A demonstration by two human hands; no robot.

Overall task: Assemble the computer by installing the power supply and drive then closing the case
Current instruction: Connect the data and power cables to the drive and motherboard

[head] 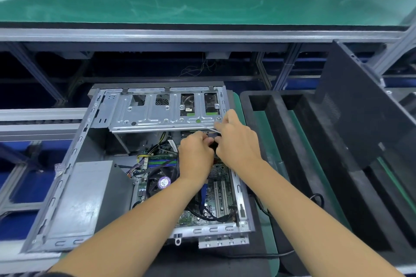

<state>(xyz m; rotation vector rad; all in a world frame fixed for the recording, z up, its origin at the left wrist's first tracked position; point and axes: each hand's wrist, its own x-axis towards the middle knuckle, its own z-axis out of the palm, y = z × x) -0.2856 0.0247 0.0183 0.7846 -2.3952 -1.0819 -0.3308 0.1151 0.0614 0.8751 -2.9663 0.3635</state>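
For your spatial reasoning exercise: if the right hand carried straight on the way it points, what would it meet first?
Probably the drive cage: the right hand points up-left toward its lower edge, though depth is unclear.

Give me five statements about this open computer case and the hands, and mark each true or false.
1. The case lies open, motherboard showing. True.
2. The side panel is fitted on the case. False: it leans upright to the right, apart.
3. Both hands work just below the drive cage. True.
4. The left hand rests on the power supply. False: it is by the right hand.
5. The CPU fan is removed. False: it is mounted.
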